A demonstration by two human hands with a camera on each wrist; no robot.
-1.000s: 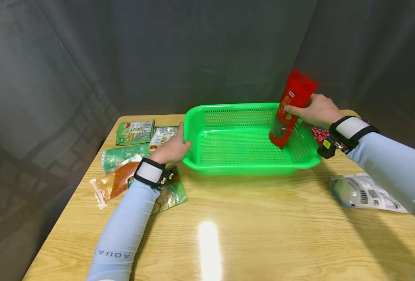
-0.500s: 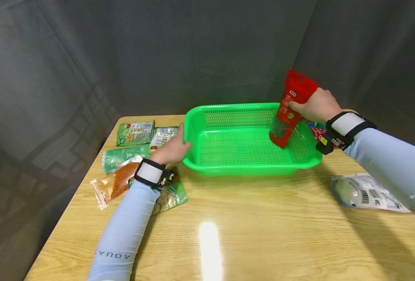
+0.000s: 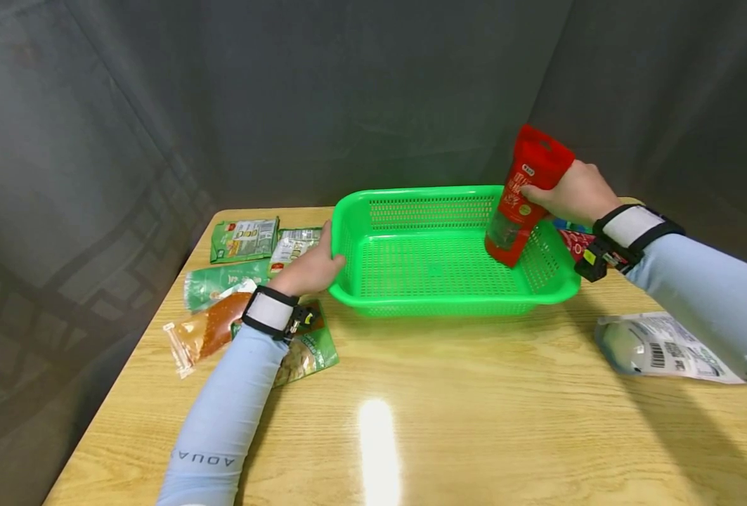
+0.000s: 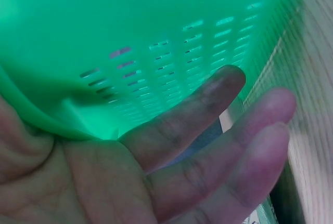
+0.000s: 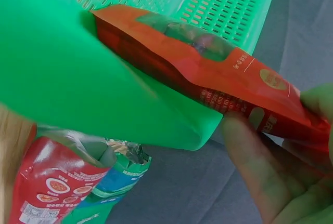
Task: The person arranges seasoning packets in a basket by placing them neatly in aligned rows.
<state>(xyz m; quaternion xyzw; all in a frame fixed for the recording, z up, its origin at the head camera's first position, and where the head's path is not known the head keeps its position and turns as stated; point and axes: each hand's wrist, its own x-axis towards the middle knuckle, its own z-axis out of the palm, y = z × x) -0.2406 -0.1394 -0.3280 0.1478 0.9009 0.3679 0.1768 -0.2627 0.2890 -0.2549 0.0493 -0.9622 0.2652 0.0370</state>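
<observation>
A green perforated plastic basket stands on the table. My left hand holds its left rim, thumb over the edge; the left wrist view shows the other fingers reaching along the outer wall. With my right hand I grip the upper part of a red food pouch printed with white characters. The pouch is tilted, its lower end inside the basket at the right. A dark clear window shows near that end. My right fingers are partly hidden behind the pouch.
Left of the basket lie green packets, a bag of orange-brown sauce and a green pouch. A clear-and-white packet lies at the right. Red and blue-green packets sit beyond the basket's right end.
My right hand has shifted slightly up along the red pouch, whose top has steadied after a blur of motion. My left hand and the basket have stayed in place.
</observation>
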